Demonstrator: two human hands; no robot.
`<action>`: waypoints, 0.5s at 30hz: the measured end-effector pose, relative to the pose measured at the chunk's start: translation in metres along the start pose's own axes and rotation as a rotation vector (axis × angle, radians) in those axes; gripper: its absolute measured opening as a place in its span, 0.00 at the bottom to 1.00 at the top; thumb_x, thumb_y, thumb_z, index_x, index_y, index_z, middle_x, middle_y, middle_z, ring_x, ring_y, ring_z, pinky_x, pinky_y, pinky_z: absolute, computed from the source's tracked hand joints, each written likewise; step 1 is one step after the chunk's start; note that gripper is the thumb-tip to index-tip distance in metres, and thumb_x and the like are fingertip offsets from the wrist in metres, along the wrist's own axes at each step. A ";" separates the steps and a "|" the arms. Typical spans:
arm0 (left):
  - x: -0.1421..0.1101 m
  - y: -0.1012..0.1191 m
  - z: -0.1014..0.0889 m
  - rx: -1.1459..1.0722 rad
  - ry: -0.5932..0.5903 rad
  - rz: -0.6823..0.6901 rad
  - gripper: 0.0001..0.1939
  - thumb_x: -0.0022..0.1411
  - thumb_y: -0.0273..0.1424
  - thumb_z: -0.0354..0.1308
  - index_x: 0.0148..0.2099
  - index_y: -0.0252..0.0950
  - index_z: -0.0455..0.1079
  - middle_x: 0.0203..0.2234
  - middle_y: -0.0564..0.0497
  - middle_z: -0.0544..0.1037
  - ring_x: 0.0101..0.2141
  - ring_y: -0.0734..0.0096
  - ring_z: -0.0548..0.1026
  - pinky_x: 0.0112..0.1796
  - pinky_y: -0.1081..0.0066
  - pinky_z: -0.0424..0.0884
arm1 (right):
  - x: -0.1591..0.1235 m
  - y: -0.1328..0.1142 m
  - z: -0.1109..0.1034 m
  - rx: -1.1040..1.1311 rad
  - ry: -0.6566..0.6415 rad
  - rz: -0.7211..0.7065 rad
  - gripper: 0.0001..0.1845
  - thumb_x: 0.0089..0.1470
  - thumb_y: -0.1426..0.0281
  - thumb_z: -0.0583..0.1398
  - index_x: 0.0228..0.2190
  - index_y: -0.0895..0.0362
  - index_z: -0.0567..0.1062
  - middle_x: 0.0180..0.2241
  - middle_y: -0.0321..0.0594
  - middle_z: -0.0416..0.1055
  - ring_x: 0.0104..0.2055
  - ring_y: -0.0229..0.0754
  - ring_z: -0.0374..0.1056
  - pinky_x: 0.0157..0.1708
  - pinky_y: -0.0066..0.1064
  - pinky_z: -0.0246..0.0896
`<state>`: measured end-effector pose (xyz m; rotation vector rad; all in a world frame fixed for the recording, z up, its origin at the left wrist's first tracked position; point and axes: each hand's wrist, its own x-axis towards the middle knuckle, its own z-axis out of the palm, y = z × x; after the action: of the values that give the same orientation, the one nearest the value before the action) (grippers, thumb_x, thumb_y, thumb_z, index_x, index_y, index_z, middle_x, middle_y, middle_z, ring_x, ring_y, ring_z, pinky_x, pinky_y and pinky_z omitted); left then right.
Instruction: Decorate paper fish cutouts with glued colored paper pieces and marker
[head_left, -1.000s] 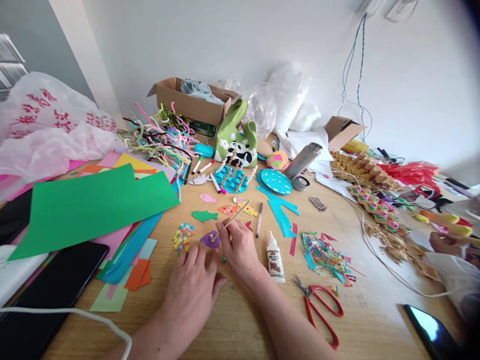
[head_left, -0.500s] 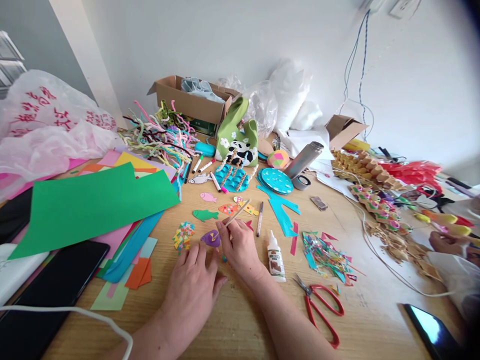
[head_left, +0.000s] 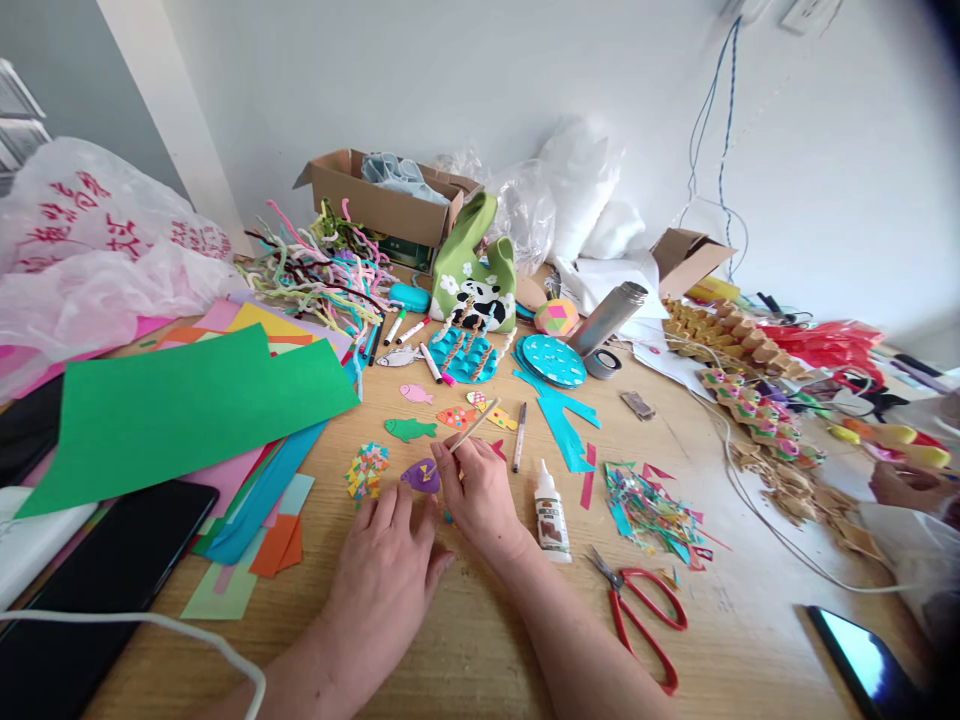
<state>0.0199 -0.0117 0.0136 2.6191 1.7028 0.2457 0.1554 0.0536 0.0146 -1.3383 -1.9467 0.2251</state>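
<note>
A purple paper fish [head_left: 421, 474] with small yellow pieces on it lies on the table. My left hand [head_left: 388, 575] rests at its near edge, fingers spread and palm down. Pinched in my right hand [head_left: 480, 495] is a thin pale stick [head_left: 478, 424], slanting up and away, its lower end at the purple fish. Left of the fish is a heap of tiny coloured paper bits [head_left: 367, 470]. Farther back lie a green paper fish [head_left: 410, 429], a pink one [head_left: 416, 394] and an orange spotted one [head_left: 456, 416]. A white glue bottle [head_left: 552, 515] stands right of my right hand.
Red-handled scissors [head_left: 637, 610] and paper scraps [head_left: 660, 510] are at the right. Green paper [head_left: 202, 405] tops a stack on the left. A steel flask [head_left: 609, 318], blue discs [head_left: 553, 361] and a green bag [head_left: 474, 280] stand behind. Another person's hand [head_left: 904, 488] shows far right.
My hands and the stick stay almost in place over the purple fish. At the far right the other person's hand has shifted slightly.
</note>
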 end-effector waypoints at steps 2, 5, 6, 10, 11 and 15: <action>0.000 0.000 -0.001 -0.009 -0.002 0.000 0.20 0.64 0.35 0.57 0.57 0.35 0.73 0.50 0.36 0.75 0.51 0.45 0.70 0.49 0.50 0.69 | 0.000 0.000 0.000 -0.003 -0.001 -0.004 0.16 0.66 0.69 0.51 0.25 0.53 0.65 0.23 0.37 0.69 0.27 0.41 0.66 0.30 0.30 0.58; 0.000 0.000 -0.001 -0.009 0.011 0.003 0.20 0.64 0.35 0.58 0.56 0.35 0.73 0.49 0.36 0.75 0.50 0.45 0.70 0.49 0.49 0.69 | 0.000 0.000 0.000 -0.005 -0.005 -0.007 0.16 0.66 0.69 0.51 0.25 0.53 0.65 0.23 0.37 0.69 0.27 0.41 0.66 0.30 0.30 0.58; 0.000 0.000 -0.001 -0.007 0.017 0.005 0.20 0.64 0.35 0.58 0.56 0.35 0.73 0.49 0.36 0.75 0.50 0.45 0.70 0.49 0.49 0.69 | 0.000 0.000 0.000 -0.007 -0.006 -0.006 0.16 0.66 0.69 0.51 0.25 0.53 0.65 0.23 0.37 0.69 0.27 0.41 0.65 0.30 0.30 0.58; 0.000 0.000 -0.001 -0.006 0.025 0.009 0.20 0.64 0.35 0.58 0.56 0.34 0.73 0.48 0.37 0.75 0.49 0.46 0.70 0.47 0.50 0.69 | 0.000 -0.001 0.000 -0.015 -0.003 -0.007 0.17 0.66 0.69 0.51 0.24 0.53 0.65 0.23 0.37 0.69 0.26 0.41 0.65 0.30 0.30 0.57; 0.001 0.000 -0.001 -0.005 0.024 0.006 0.20 0.64 0.35 0.58 0.56 0.33 0.73 0.47 0.37 0.76 0.48 0.47 0.71 0.47 0.51 0.70 | 0.000 -0.001 -0.001 -0.015 -0.001 -0.008 0.17 0.66 0.69 0.51 0.24 0.53 0.65 0.23 0.37 0.69 0.26 0.41 0.65 0.30 0.30 0.57; 0.002 -0.001 0.000 0.000 0.018 -0.011 0.20 0.64 0.35 0.56 0.54 0.28 0.73 0.43 0.38 0.76 0.45 0.49 0.71 0.46 0.52 0.70 | 0.000 -0.001 -0.001 0.002 0.004 -0.006 0.17 0.66 0.69 0.52 0.24 0.53 0.64 0.22 0.36 0.68 0.26 0.40 0.64 0.29 0.30 0.55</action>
<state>0.0199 -0.0100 0.0134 2.6151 1.7220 0.2705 0.1552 0.0530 0.0162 -1.3308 -1.9467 0.2211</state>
